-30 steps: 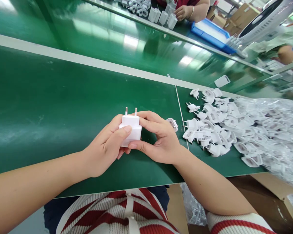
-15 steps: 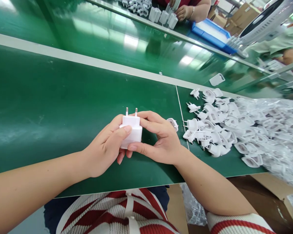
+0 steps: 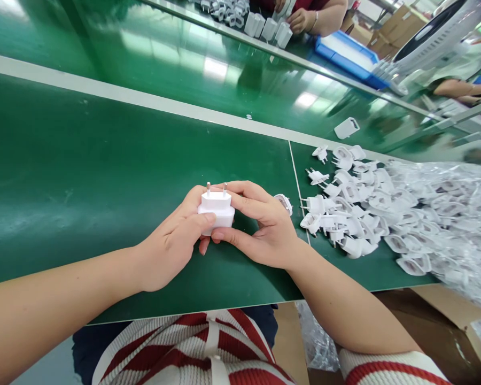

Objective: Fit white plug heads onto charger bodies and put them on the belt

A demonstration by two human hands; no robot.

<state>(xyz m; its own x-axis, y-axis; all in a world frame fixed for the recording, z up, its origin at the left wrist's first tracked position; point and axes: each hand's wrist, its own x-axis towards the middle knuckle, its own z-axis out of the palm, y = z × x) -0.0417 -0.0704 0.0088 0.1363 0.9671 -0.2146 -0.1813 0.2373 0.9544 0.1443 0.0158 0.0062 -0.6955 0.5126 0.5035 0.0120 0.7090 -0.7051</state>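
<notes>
A white two-pin plug charger (image 3: 218,205) is held between both hands above the green work surface, its metal pins pointing away from me. My left hand (image 3: 172,240) grips its left side, thumb lying across the front face. On the other side, my right hand (image 3: 260,227) pinches the charger with thumb below and fingers along its right edge. The undersides of the charger and some fingertips are hidden. Just beyond my right knuckles lies a loose white plug part (image 3: 284,204).
A pile of white plug covers (image 3: 353,203) spreads to the right, running into a clear plastic bag (image 3: 457,214). Behind a pale strip (image 3: 144,99), a white charger housing (image 3: 347,128) lies on the shiny green belt (image 3: 176,59). Across it, a co-worker's hand (image 3: 300,21) handles white parts near a blue tray (image 3: 348,56).
The charger has tilted in my hands, so its front face looks shorter and the pins point more upward. The white housing on the belt has shifted slightly left.
</notes>
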